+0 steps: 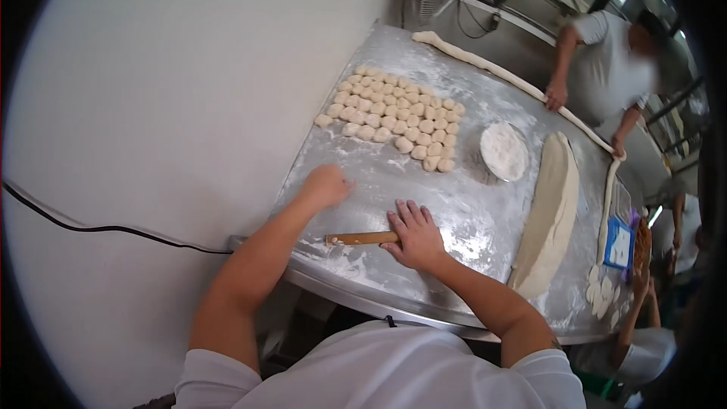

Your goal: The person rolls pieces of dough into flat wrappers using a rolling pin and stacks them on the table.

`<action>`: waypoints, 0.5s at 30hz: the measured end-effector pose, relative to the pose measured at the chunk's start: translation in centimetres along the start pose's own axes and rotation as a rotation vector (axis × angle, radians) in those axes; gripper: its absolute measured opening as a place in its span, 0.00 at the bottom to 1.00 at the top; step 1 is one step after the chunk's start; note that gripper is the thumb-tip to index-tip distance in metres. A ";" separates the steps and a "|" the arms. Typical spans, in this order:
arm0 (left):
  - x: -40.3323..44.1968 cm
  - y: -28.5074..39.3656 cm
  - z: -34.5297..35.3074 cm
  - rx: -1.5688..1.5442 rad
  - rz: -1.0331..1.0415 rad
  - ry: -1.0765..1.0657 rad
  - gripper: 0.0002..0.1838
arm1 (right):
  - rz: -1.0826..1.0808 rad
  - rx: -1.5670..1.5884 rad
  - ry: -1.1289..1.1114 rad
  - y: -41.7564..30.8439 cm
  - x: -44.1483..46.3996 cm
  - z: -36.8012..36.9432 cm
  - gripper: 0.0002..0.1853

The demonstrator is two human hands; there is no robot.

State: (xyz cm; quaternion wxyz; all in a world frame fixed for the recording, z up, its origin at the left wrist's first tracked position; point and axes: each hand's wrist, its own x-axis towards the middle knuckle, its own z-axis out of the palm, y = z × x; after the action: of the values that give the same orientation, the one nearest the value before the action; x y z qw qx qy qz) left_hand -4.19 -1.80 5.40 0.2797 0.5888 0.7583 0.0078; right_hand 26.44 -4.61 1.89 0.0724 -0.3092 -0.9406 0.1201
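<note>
My right hand [415, 236] lies palm down with its fingers stretched out, over one end of a short wooden rolling pin [352, 238]. The rest of the pin points left across the floured metal table [469, 216]. My left hand [327, 185] is just above the table, further left, with its fingers curled in; what they hold, if anything, is hidden. Beyond it sit several rows of small round dough pieces [401, 110], packed close together. A bowl of flour [503, 151] stands right of them. A long thick slab of dough [547, 212] lies further right.
A co-worker [617, 68] across the table has both hands on a long dough rope [485, 64]. Flat dough pieces [602, 291] and a blue-edged tray [619, 244] lie at the right, near other people. A wall [189, 91] borders the left, with a black cable [98, 229].
</note>
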 end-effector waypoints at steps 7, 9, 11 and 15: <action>6.2 -1.4 -0.8 -0.159 0.092 0.472 0.22 | -0.041 0.033 0.123 0.5 0.2 1.1 0.38; 8.3 -1.4 -1.4 -0.218 0.206 0.415 0.27 | -0.039 0.038 0.130 0.5 0.2 1.2 0.38; 10.2 -1.3 -0.7 -0.183 0.227 0.409 0.27 | -0.029 0.045 0.123 0.5 0.2 1.3 0.38; 11.3 -1.4 -1.5 -0.138 0.167 0.323 0.27 | -0.028 0.047 0.134 0.8 0.1 1.4 0.37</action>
State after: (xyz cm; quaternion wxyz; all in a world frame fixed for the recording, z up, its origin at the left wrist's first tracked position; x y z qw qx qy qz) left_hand -7.80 8.42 1.46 0.1924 0.6200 0.7397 0.1773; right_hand 26.54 -4.19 0.31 0.1442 -0.3015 -0.9348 0.1202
